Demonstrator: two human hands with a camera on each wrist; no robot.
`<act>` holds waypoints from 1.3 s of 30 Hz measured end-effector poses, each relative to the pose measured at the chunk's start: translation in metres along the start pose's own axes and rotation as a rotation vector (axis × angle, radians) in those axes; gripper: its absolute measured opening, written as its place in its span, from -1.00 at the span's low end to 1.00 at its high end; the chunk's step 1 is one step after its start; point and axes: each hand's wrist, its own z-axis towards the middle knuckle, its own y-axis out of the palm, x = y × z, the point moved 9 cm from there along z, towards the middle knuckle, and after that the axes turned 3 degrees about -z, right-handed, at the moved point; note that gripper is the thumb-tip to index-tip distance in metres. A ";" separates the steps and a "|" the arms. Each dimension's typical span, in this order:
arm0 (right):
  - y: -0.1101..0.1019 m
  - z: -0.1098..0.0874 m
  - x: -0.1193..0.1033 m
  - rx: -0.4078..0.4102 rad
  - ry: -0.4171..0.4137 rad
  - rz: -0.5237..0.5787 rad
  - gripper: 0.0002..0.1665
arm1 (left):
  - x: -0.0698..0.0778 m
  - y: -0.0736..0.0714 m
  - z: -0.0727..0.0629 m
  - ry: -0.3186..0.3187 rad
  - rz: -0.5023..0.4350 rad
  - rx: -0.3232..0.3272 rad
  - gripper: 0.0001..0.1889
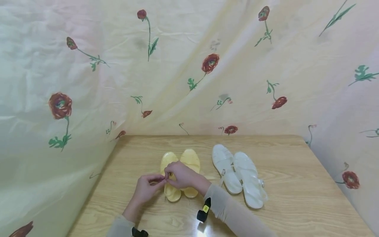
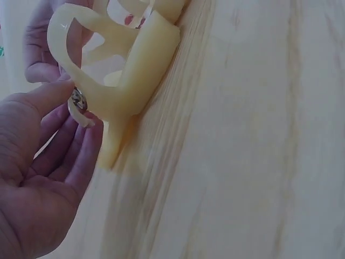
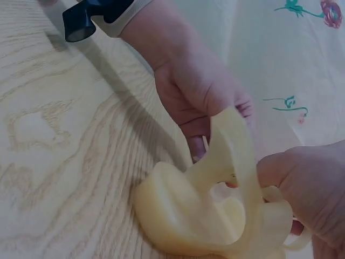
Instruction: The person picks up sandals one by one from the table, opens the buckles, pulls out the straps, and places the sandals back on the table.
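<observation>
Two yellow jelly sandals lie side by side on the table, the left sandal [image 1: 172, 194] under both hands and the right sandal [image 1: 190, 158] beside it. My left hand [image 1: 147, 188] pinches the left sandal's ankle strap at its small metal buckle [image 2: 79, 100], between thumb and fingers. From the other side my right hand [image 1: 184, 176] reaches over the sandal and pinches the same strap [image 3: 240, 156] close to the left fingertips. Some right fingertips are hidden behind the strap in the right wrist view.
To the right lie two white sandals, the nearer one [image 1: 251, 179] and another [image 1: 222, 158], with straps spread out. The wooden table [image 1: 296, 197] meets a flowered cloth [image 1: 177, 82] at its back and sides.
</observation>
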 end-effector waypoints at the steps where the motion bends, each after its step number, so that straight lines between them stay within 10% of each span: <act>1: 0.001 0.001 0.000 -0.011 -0.001 0.017 -0.94 | 0.000 0.000 -0.001 0.002 0.000 -0.008 -0.78; 13: 0.005 -0.001 0.020 0.037 0.107 0.209 -0.86 | -0.002 -0.001 -0.001 0.007 0.001 -0.074 -0.75; 39: -0.003 -0.005 0.018 0.096 0.096 0.164 -0.90 | 0.000 -0.006 -0.005 -0.034 -0.003 -0.027 -0.72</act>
